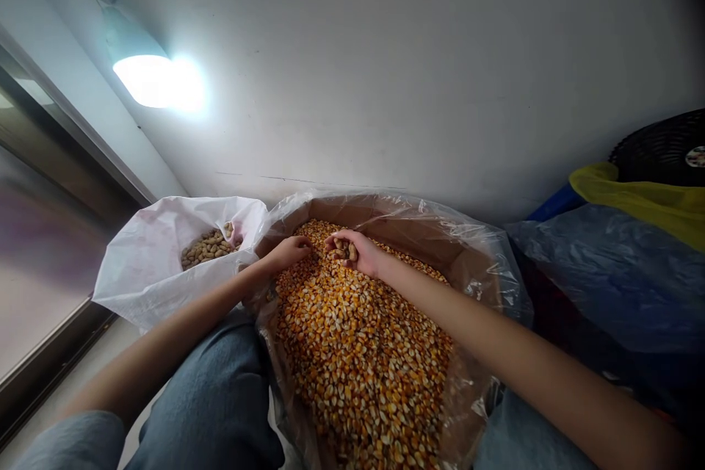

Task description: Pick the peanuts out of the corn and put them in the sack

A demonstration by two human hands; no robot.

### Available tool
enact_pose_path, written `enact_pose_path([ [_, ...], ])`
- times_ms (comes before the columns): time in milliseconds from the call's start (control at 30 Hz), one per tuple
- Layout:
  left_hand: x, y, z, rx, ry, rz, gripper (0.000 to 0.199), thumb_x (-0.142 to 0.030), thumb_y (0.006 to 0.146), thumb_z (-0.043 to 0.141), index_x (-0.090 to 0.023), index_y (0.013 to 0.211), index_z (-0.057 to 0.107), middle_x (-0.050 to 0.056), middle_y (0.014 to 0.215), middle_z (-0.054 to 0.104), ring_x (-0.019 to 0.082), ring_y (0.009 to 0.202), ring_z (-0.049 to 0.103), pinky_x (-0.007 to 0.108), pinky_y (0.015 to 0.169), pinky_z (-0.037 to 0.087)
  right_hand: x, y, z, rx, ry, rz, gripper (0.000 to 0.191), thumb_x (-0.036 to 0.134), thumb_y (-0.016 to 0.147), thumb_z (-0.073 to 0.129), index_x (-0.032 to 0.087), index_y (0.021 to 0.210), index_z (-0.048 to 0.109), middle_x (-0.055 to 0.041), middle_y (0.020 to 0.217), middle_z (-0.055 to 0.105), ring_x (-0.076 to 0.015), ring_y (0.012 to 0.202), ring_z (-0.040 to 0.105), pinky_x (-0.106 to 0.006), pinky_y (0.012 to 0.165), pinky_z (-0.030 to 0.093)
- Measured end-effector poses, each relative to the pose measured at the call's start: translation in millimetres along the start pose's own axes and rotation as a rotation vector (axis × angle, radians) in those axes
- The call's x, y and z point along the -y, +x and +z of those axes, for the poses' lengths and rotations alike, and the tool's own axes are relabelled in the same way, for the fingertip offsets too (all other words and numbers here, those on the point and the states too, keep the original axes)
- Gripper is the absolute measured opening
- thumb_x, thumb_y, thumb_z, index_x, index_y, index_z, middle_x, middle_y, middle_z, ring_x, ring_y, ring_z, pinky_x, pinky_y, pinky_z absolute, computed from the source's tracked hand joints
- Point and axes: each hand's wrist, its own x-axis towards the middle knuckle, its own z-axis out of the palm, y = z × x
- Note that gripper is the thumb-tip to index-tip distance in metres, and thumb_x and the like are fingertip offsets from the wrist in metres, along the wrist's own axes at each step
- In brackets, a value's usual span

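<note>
A plastic-lined cardboard box (463, 264) full of loose corn kernels (369, 352) stands between my knees. My right hand (364, 251) is over the far part of the corn, palm turned up and fingers curled around several unshelled peanuts (344, 251). Just to its left, my left hand (291, 252) is low at the corn, its fingers bent together; whatever they may hold is hidden. Left of the box, a white sack (148, 257) lies open with more unshelled peanuts (209, 250) inside.
A bright lamp (151, 81) hangs by the pale wall (396, 73) behind the box. On the right are a dark plastic bag (617, 272), a yellow cloth or bag (650, 194) and a black fan (666, 147). A sliding door frame (60, 345) runs along the left.
</note>
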Motion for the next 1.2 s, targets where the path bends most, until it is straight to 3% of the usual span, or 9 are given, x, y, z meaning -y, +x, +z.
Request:
enact_pose_path([
  [133,5,6,4.4,0.004,0.511,0.167,0.029,-0.038,0.075,0.040,-0.022,0.095,0.054,0.004,0.082,0.061,0.019,0.070,0.055,0.026,0.061,0.037,-7,11,5,0.031,-0.758,-0.157,0.026,0.038,0.070,0.047,0.017,0.076,0.062,-0.0043,0.070,0.060,-0.0101,0.052,0.052,-0.019,0.042,0.035],
  [300,11,1,5.0,0.071,0.637,0.250,0.032,-0.038,0.079,0.033,-0.023,0.104,0.046,0.005,0.089,0.061,0.018,0.075,0.057,0.025,0.063,0.039,-12,21,13,0.165,-1.763,-0.493,0.026,0.025,0.073,0.042,0.026,0.090,0.062,-0.0058,0.084,0.063,-0.0218,0.077,0.057,-0.030,0.062,0.041],
  [533,21,2,2.1,0.183,0.497,0.334,0.029,-0.036,0.080,0.034,-0.024,0.103,0.048,0.002,0.094,0.059,0.016,0.081,0.055,0.023,0.070,0.038,-9,24,12,0.193,-1.999,-0.435,0.027,0.025,0.076,0.040,0.028,0.097,0.055,-0.0058,0.083,0.063,-0.0198,0.076,0.058,-0.028,0.060,0.040],
  [700,22,1,2.4,0.176,0.155,0.295,0.022,-0.034,0.074,0.047,-0.022,0.089,0.056,0.002,0.088,0.059,0.015,0.080,0.052,0.022,0.073,0.036,-14,22,10,0.087,-1.742,-0.492,0.014,0.028,0.073,0.048,0.023,0.081,0.059,-0.0060,0.075,0.062,-0.0194,0.072,0.056,-0.027,0.060,0.037],
  [800,17,-3,-0.3,0.128,-0.285,0.176,0.020,-0.035,0.070,0.052,-0.019,0.081,0.056,0.001,0.072,0.055,0.011,0.062,0.049,0.019,0.058,0.038,-12,16,6,0.028,-1.223,-0.402,0.017,0.036,0.068,0.054,0.021,0.076,0.057,-0.0030,0.064,0.057,-0.0140,0.058,0.052,-0.023,0.051,0.035],
  [900,11,-8,-6.6,0.115,-0.852,-0.038,0.022,-0.036,0.070,0.054,-0.018,0.082,0.051,-0.004,0.057,0.042,0.005,0.044,0.037,0.015,0.040,0.030,-8,8,-5,0.137,-0.569,-0.214,0.028,0.042,0.067,0.053,0.019,0.083,0.051,0.0023,0.057,0.049,-0.0065,0.042,0.041,-0.017,0.037,0.025],
  [1000,7,-11,-14.2,0.172,-1.252,-0.125,0.018,-0.033,0.072,0.052,-0.017,0.079,0.047,-0.005,0.057,0.036,0.003,0.043,0.034,0.014,0.038,0.028,-6,1,-17,0.209,-0.070,-0.138,0.022,0.036,0.066,0.053,0.021,0.081,0.045,0.0055,0.057,0.044,-0.0039,0.038,0.035,-0.015,0.032,0.015],
  [1100,6,-12,-18.4,0.243,-1.375,-0.162,0.020,-0.036,0.075,0.046,-0.017,0.081,0.048,-0.004,0.059,0.037,0.003,0.041,0.033,0.014,0.036,0.027,-6,-1,-22,0.259,0.167,-0.126,0.013,0.028,0.065,0.047,0.019,0.074,0.042,0.0052,0.056,0.043,-0.0039,0.037,0.034,-0.014,0.030,0.013],
  [1200,9,-10,-15.3,0.195,-1.258,-0.177,0.028,-0.045,0.074,0.043,-0.017,0.078,0.048,-0.002,0.061,0.041,0.004,0.041,0.033,0.015,0.035,0.024,-7,-1,-22,0.287,0.242,-0.095,0.016,0.026,0.063,0.041,0.018,0.077,0.045,0.0032,0.057,0.046,-0.0051,0.038,0.036,-0.014,0.030,0.014],
])
